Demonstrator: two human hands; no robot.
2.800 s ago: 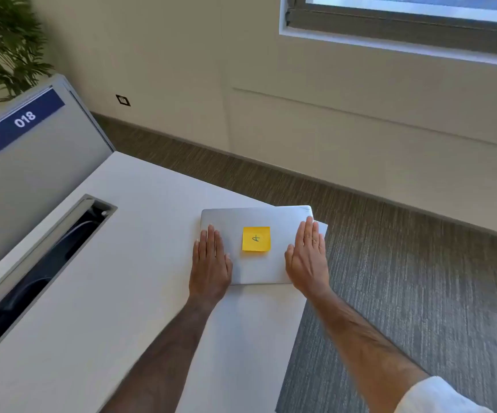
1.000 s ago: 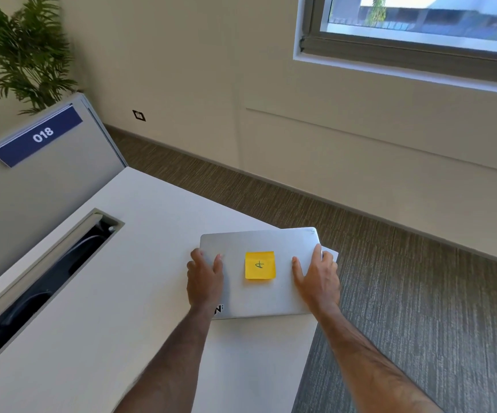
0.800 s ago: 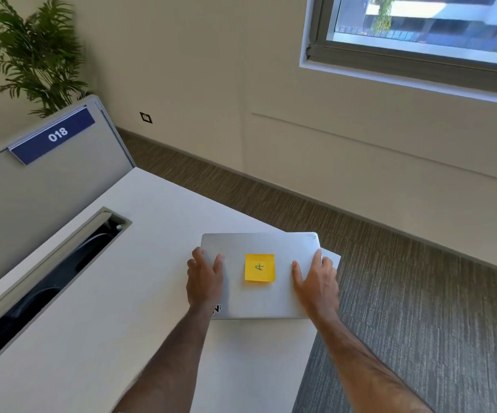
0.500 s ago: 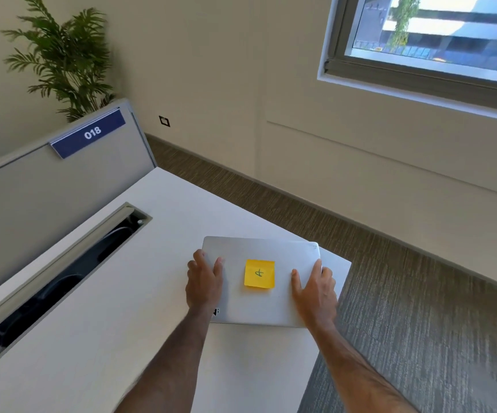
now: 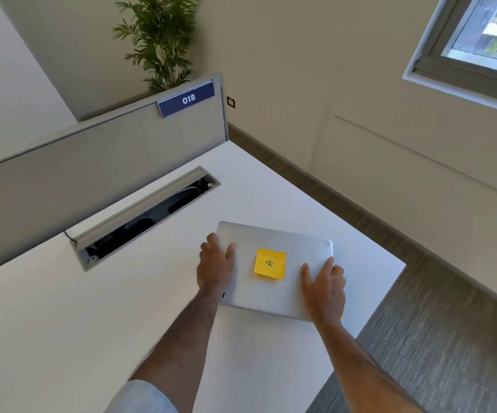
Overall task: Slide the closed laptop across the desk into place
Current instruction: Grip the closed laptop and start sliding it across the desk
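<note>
Head view: my hands, left hand point(image 5: 215, 267) and right hand point(image 5: 324, 289), clamp laptop point(image 5: 274, 296) sides, steering slide across table point(image 5: 62, 323).

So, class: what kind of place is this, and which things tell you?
Probably an office: a white desk with a cable tray, a divider panel labelled 018, and a closed laptop.

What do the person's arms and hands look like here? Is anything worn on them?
Both forearms are bare. The left hand and the right hand wear no gloves and no watch. A light, whitish rolled-up sleeve shows at the left elbow, at the bottom edge. No sleeve shows on the right arm. Whether there is a ring cannot be told.
</note>
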